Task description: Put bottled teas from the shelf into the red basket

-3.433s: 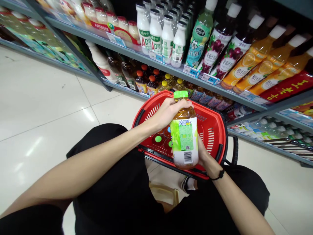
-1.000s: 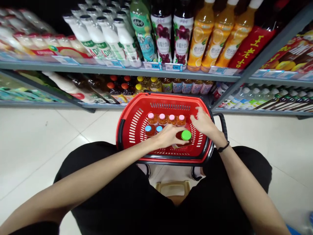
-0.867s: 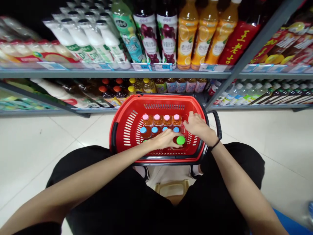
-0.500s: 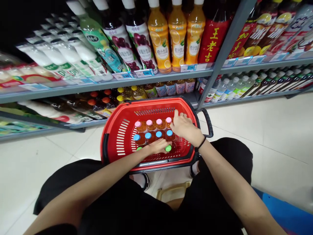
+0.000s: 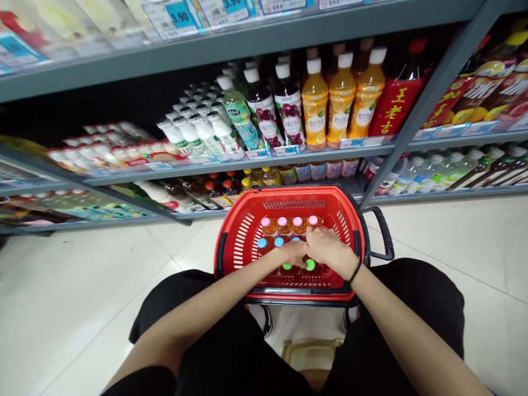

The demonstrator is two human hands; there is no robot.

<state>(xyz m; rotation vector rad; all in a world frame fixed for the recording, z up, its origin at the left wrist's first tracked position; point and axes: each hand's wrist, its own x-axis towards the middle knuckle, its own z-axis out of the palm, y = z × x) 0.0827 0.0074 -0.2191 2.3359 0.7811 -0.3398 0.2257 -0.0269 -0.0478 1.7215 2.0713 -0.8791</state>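
Note:
A red shopping basket stands on the floor between my knees, with small amber drink bottles upright in rows. A row with pink caps is at the back, a row with blue caps in the middle and green caps in front. My left hand reaches over the blue and green rows, its fingers bent down and partly hidden. Against it, my right hand is closed over the right end of the blue row. What either hand holds among the bottles is hidden.
Shelves ahead carry orange drink bottles, grape drink bottles, white bottles and red-labelled bottles. The basket's black handle juts right. A low beige stool is beneath me on the tiled floor.
My right hand has moved from the pink row's right end toward me, covering the blue row's end beside my left hand. The view has tilted up, showing more shelf.

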